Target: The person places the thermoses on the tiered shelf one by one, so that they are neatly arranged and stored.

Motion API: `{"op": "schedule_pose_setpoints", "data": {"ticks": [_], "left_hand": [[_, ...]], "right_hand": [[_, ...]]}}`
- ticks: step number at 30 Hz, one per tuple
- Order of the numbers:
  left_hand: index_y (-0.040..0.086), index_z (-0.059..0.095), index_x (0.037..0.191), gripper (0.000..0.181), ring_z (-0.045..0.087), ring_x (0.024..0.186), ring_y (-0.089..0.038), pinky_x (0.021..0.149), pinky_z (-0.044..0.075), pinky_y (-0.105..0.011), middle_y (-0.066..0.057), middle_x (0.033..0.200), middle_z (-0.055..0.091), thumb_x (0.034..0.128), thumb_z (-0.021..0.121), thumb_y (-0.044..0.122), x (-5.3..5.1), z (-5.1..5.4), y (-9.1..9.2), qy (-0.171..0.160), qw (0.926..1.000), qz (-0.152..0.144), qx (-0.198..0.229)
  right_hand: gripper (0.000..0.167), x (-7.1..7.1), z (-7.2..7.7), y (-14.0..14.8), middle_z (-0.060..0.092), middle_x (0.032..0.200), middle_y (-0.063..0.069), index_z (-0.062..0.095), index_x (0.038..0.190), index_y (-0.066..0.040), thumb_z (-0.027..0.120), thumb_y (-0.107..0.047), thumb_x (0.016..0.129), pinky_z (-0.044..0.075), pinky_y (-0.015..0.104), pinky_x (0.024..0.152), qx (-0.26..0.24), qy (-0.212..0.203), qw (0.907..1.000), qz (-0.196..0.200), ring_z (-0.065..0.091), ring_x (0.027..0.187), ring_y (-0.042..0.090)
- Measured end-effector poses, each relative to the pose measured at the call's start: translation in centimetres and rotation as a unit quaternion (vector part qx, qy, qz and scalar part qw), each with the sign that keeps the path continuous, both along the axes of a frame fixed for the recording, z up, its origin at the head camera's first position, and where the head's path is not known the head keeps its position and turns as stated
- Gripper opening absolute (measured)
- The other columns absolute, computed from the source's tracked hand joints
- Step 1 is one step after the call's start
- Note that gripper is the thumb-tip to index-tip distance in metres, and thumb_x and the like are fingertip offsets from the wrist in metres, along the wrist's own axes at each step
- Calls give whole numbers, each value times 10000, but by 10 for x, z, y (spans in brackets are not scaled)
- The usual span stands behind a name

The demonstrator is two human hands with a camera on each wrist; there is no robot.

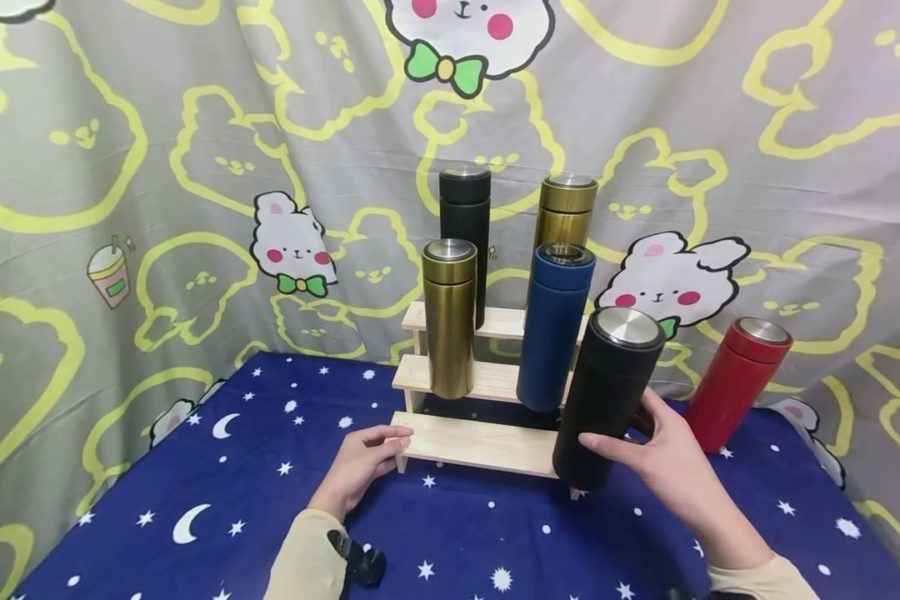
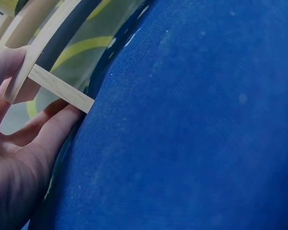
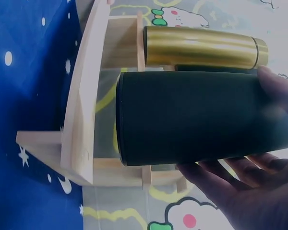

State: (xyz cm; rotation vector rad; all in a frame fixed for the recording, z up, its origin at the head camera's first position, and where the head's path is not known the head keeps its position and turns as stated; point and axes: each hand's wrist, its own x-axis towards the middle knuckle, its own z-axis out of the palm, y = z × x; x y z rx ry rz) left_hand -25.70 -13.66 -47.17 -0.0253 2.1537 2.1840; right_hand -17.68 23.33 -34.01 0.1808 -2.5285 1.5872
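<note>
My right hand [image 1: 671, 458] grips a black thermos bottle [image 1: 609, 392] with a silver lid, thumb on the near side. In the right wrist view the black bottle's base hangs apart from the wooden front step [image 3: 79, 96], beside its right end. My left hand [image 1: 356, 465] holds the left end of the three-step wooden stand [image 1: 480, 443], its thumb on the lowest step in the left wrist view. A gold bottle [image 1: 452, 325] and a blue bottle [image 1: 555, 333] stand on the middle step. On the top step are another black bottle [image 1: 465, 196] and another gold bottle [image 1: 567, 204], partly hidden.
A red thermos bottle [image 1: 741, 383] stands on the table to the right, behind my right hand. The table wears a dark blue cloth [image 1: 262, 508] with stars and moons. A grey curtain [image 1: 375, 175] with cartoon figures hangs close behind the stand.
</note>
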Motion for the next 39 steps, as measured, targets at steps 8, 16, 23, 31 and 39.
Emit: {"op": "schedule_pose_setpoints", "data": {"ticks": [8,16,23,31,39], "left_hand": [[-26,720,1092,261,616,1011,-231,897,512,-452,-144,1202,629,880,748,124,0,-1,0,-21,10000,-8,11],[-25,723,1085,258,621,1002,-233,892,515,-446,-148,1200,628,875,752,122,1,0,0,-22,10000,6,18],[-25,725,1083,257,624,999,-230,889,518,-432,-150,1201,627,870,755,115,0,2,1,-73,9999,6,87],[-18,729,1077,259,624,995,-227,879,523,-427,-146,1202,626,862,763,124,0,3,0,-78,10000,11,48],[-15,729,1079,253,617,1002,-224,884,519,-442,-137,1197,630,870,756,124,0,2,0,-81,10000,25,48]], "right_hand": [[733,-5,-6,-15,570,1297,115,458,1428,-160,823,-304,809,447,548,929,6,28,9998,198,530,1169,320],[724,-8,-9,-23,571,1310,131,462,1423,-142,828,-249,807,462,513,949,-168,15,9989,448,556,1167,315],[705,-11,-13,-34,595,1258,135,497,1379,-117,852,-220,778,519,425,874,-366,-132,9967,707,596,1091,291],[680,-17,-13,-49,624,1186,116,536,1322,-110,872,-241,747,514,383,833,-302,-156,9972,661,603,1050,264],[700,-24,-15,-62,621,1181,120,537,1320,-122,887,-215,722,523,417,851,-491,-205,9963,677,624,1017,271]]}}
